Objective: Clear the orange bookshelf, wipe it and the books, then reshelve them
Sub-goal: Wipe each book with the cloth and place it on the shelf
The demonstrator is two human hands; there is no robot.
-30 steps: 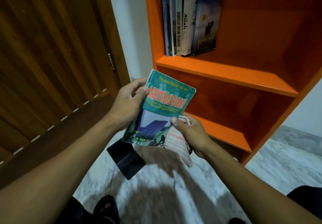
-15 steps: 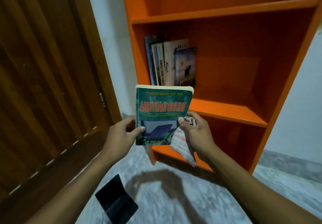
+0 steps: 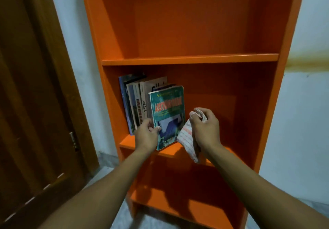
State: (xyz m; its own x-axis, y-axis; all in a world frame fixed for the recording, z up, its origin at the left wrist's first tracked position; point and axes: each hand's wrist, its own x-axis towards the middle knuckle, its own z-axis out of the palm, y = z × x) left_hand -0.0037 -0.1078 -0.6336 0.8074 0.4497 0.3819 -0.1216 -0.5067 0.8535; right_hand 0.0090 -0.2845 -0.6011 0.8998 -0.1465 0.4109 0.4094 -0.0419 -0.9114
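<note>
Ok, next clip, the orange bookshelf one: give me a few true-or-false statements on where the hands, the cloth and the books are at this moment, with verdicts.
1. The left hand holds the green book at its lower edge. True.
2. The right hand is empty. False: it holds a bunched white cloth that hangs below the grip.
3. The green book is going onto the top shelf. False: it stands on the middle shelf, at the right end of the row of books.
4. The top shelf holds no books in view. True.
5. The row of books stands at the right end of the shelf. False: it stands at the left end.
</note>
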